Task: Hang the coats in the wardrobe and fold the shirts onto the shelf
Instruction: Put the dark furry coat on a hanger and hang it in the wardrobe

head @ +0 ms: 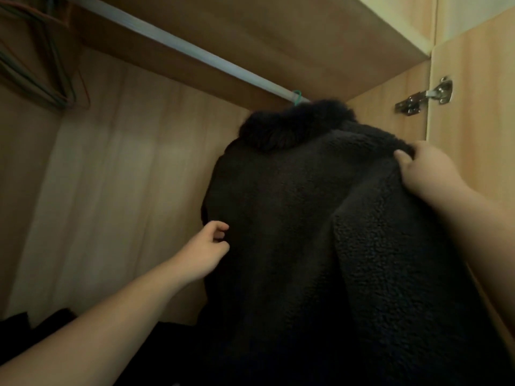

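The dark fleece coat (292, 218) hangs by a green hanger hook (297, 96) from the wardrobe rail (178, 48). The right hand (429, 174) grips its shoulder; the left hand (204, 250), fingers loosely curled, touches its left edge. Spare hangers (41, 65) hang far left of the coat.

The dark fleece coat (292, 218) hangs from a green hanger hook (380, 96) on the white rail (178, 48) inside the wooden wardrobe (111, 162). My right hand (426, 174) pinches its shoulder; my left hand (206, 252), fingers loosely curled, touches its left edge. Spare hangers (41, 65) hang far left.
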A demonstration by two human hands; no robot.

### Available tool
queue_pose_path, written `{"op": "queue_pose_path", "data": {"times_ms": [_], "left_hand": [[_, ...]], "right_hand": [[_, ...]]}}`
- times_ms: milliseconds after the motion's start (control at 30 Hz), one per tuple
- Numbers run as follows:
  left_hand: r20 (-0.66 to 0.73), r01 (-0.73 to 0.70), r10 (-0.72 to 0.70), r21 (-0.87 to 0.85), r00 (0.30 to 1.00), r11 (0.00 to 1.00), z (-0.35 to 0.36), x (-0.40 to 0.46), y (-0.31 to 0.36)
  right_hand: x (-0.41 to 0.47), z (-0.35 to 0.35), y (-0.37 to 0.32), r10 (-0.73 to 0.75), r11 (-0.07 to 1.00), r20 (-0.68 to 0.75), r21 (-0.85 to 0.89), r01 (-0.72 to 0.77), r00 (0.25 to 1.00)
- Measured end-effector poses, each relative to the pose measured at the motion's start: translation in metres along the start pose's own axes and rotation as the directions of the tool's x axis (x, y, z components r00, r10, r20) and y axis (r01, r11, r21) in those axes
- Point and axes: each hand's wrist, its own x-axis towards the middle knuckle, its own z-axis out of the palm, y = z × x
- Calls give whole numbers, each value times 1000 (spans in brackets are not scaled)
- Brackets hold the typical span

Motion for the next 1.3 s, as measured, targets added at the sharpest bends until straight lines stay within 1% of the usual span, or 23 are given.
{"op": "queue_pose_path", "data": {"times_ms": [100,200,267,333,400,433,467,500,533,567,600,633,700,767,867,900,967,1067,1133,1167,1233,1300], "left_hand": [[48,30,-30,10,998,1000,20,-7,2],[30,40,-41,21,999,999,37,-19,-4],[12,49,-50,32,999,998,40,-28,-10],[-29,63,-62,32,998,998,40,-38,-17],[-82,83,-79,45,993,996,38,-46,-26],[-104,95,-90,48,990,994,37,-49,-31],[-122,110,-104,44,987,993,36,-54,-37],[-135,128,-122,37,983,991,35,-59,-42],[-149,146,-139,37,979,989,34,-64,-47],[-160,164,-154,48,975,985,34,-70,-52],[-165,177,-165,65,973,982,33,-77,-58],[-166,188,-173,81,971,979,33,-83,-62],[-169,195,-176,104,970,975,33,-97,-74],[-172,203,-178,142,969,969,29,-108,-86],[-201,243,-201,210,959,947,18,-119,-106],[-217,254,-206,220,954,942,14,-120,-114],[-246,285,-229,226,942,931,8,-122,-131],[-285,325,-258,220,923,920,1,-115,-158],[-284,345,-279,214,917,914,-4,-104,-172],[-273,344,-282,214,920,914,-6,-98,-178],[-221,322,-271,244,937,915,-8,-86,-190],[-153,287,-251,298,956,911,-9,-73,-203]], "right_hand": [[-14,2,8,-110,990,-45,-95,105,993],[-30,3,17,-234,955,-106,-213,207,967],[-39,7,25,-300,931,-103,-246,268,948],[-46,13,34,-326,914,-71,-279,295,943],[-53,22,42,-294,916,-38,-297,270,955],[-62,24,41,-284,921,-47,-291,259,958],[-75,27,35,-304,925,-85,-266,272,949],[-92,29,27,-356,922,-141,-216,322,924],[-112,33,17,-428,902,-184,-158,403,885],[-137,40,6,-515,857,-186,-103,504,837],[-164,51,-3,-616,786,-137,-48,616,776],[-193,67,-11,-709,704,-44,9,710,704],[-252,104,-20,-811,581,171,120,805,559],[-300,140,-24,-818,538,354,195,820,453],[-339,187,-30,-740,512,590,183,840,323],[-346,201,-36,-715,493,641,181,851,278],[-355,226,-52,-699,462,683,208,862,210],[-361,269,-83,-704,434,691,235,869,164],[-359,302,-101,-691,408,706,200,891,158],[-355,320,-104,-670,407,721,159,899,177],[-338,357,-99,-594,439,773,81,895,222],[-320,390,-83,-517,464,820,28,885,245]]}}
